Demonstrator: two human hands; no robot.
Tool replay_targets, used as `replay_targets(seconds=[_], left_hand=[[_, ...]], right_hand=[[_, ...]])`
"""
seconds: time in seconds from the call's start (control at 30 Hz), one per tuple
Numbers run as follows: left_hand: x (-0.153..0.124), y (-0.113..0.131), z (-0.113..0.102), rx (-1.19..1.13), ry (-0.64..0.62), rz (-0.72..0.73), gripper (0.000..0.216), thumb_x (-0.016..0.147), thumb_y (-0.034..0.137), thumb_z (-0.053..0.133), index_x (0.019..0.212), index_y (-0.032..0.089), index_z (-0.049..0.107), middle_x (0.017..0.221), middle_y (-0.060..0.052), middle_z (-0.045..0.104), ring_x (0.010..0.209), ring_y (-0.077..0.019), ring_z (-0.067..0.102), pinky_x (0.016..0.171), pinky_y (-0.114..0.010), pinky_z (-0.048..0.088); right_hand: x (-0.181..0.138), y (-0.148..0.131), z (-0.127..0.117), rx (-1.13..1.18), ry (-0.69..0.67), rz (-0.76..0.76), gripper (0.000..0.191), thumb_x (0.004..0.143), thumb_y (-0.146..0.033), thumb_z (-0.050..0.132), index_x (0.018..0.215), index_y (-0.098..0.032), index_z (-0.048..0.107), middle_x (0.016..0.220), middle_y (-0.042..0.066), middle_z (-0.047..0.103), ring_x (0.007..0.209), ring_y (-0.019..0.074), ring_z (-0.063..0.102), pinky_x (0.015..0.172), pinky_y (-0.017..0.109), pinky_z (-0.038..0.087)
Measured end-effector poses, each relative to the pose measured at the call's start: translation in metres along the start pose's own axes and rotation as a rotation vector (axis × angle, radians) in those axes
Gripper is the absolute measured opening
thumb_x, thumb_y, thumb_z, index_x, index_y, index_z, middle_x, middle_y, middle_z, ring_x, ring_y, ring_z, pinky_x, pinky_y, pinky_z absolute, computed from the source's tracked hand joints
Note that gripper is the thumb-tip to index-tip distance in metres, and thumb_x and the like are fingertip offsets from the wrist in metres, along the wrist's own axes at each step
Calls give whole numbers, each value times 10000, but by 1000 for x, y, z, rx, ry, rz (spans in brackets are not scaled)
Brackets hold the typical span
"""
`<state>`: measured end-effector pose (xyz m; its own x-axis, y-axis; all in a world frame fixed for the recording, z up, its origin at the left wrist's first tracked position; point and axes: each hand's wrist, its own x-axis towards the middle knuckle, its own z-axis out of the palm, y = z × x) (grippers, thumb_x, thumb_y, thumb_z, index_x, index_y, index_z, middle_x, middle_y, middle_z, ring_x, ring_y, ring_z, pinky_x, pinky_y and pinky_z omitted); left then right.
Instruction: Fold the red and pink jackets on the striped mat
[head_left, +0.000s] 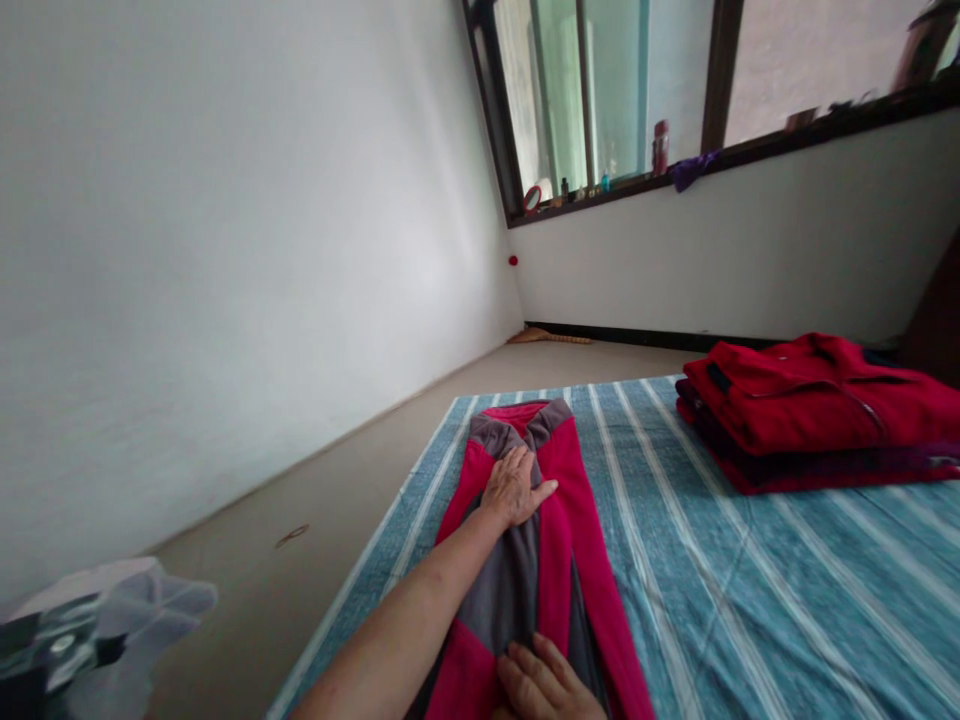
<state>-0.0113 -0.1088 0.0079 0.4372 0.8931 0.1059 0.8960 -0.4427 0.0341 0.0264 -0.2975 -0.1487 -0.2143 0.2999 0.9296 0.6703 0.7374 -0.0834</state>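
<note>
A pink and grey garment (559,530) lies stretched out lengthwise on a blue striped cloth (750,580). My left hand (516,486) rests flat on the garment's upper part, fingers spread and open, with the arm reaching from the lower left. My right hand (546,682) lies at the bottom edge of the view, fingers flat on the garment's near part. Neither hand grips anything.
A stack of folded red and dark clothes (817,410) sits on the cloth at the right. Bare floor (360,470) runs along the white wall at left, with clear plastic packaging (97,630) at lower left. A window sill (637,180) holds bottles and small items.
</note>
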Motion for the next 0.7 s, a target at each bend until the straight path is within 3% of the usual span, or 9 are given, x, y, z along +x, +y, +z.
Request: replay_targets(seconds=[0.17, 0.27, 0.37, 0.43, 0.7], left_hand=[[-24, 16, -20, -9, 78, -56, 607, 925, 542, 435, 1363, 124, 484, 1510, -170, 380, 1415, -284, 302, 1139, -473, 271], [-57, 27, -26, 8, 19, -67, 619, 936, 543, 402, 1363, 104, 497, 1516, -172, 368, 1427, -281, 277, 1153, -456, 250], [-88, 32, -23, 32, -60, -109, 667, 939, 552, 379, 1414, 87, 436, 1544, -178, 307, 1447, -290, 215, 1160, -470, 229], [-101, 31, -18, 37, -97, -142, 690, 940, 549, 375, 1455, 90, 370, 1564, -175, 256, 1455, -289, 186, 1158, -476, 229], [-109, 29, -3, 46, -72, -119, 708, 950, 551, 352, 1502, 116, 267, 1589, -153, 194, 1467, -279, 134, 1161, -476, 219]], right_hand=[[41, 2, -41, 77, 44, 33, 264, 976, -257, 387, 831, -225, 606, 955, 41, 719, 951, 182, 675, 909, 350, 550], [47, -1, -55, 104, -96, 73, 285, 978, -397, 415, 885, -221, 618, 1013, 52, 718, 1000, 212, 661, 923, 387, 543], [46, -1, -64, 147, -283, 65, 476, 878, -649, 479, 982, -213, 639, 1091, 84, 705, 1049, 261, 644, 943, 440, 530], [48, -1, -70, 179, -382, 75, 559, 827, -714, 496, 1014, -211, 650, 1141, 96, 690, 1088, 276, 629, 974, 458, 510], [69, -3, -99, 258, -611, 170, 441, 852, -577, 575, 1030, -186, 676, 1228, 116, 654, 1187, 289, 581, 1065, 474, 432]])
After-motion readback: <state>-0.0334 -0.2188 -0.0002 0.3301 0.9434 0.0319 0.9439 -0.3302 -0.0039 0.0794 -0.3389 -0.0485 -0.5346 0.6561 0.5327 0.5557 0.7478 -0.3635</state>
